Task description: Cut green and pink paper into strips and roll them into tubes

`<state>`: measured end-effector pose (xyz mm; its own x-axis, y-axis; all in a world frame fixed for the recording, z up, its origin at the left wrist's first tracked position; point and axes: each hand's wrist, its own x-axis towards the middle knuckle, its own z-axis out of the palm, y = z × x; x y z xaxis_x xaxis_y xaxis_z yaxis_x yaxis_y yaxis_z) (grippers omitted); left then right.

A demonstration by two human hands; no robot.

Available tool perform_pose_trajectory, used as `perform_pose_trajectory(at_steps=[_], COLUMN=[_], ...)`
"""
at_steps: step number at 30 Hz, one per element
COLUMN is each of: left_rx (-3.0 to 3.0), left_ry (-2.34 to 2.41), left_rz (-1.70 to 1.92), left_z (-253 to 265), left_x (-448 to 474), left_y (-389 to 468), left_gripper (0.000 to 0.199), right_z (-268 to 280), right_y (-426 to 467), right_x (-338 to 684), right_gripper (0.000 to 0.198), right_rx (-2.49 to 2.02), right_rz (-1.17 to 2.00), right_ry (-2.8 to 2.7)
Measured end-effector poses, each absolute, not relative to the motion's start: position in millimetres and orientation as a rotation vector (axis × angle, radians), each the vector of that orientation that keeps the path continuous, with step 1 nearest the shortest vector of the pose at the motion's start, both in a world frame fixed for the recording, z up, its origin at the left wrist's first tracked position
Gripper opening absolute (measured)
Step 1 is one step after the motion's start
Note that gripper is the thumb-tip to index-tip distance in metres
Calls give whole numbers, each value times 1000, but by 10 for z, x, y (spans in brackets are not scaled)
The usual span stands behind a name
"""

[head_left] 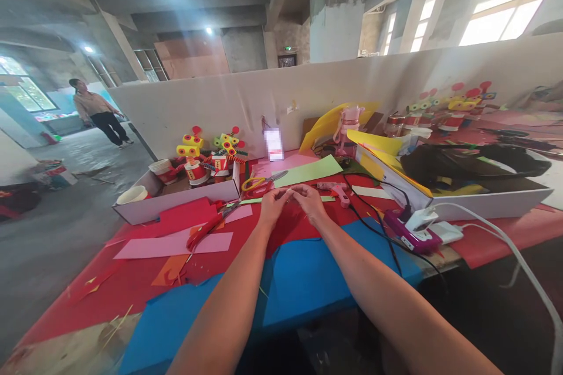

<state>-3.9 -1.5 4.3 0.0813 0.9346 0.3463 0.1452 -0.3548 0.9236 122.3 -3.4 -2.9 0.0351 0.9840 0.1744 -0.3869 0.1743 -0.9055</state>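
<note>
My left hand (273, 204) and my right hand (310, 200) meet over the red-covered table, fingertips pinched together. A small whitish bit shows between them, too small to name. Just behind the hands lies a light green sheet (310, 171), and a narrow green strip (328, 198) pokes out beside the right hand. A pink glue gun (338, 192) rests to the right. Yellow-handled scissors (254, 184) lie behind my left hand; red-handled scissors (206, 232) lie further left, across a pink strip (145, 247). Under my forearms spreads a blue sheet (303, 275).
A white box (176, 208) at left holds paper-cup figures (196, 171) and cups. Right of my hands, black cables run to a purple power strip (409, 233) with chargers. Another box (488, 205) stands beyond it. A person (97, 108) stands at far left, behind the partition's end.
</note>
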Motion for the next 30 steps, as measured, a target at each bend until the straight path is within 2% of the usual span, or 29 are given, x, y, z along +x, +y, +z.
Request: perform_pose_trajectory(at_steps=[11,18,30], left_rx=[1350,1235,1347], left_ry=[1051,1043,1072], left_rz=[1424,1516,1276], left_z=[-7,15,101], left_x=[-33,54,-84], left_y=[-2,-41,-31], left_gripper=[30,21,28], right_z=[-52,-74,-52], right_y=[-61,-49,22], right_x=[1210,1206,1324], right_gripper=[32,30,26], right_rx=[-736,-740,-884], right_rz=[1270,1246,1044], right_ry=[-994,-1017,-1257])
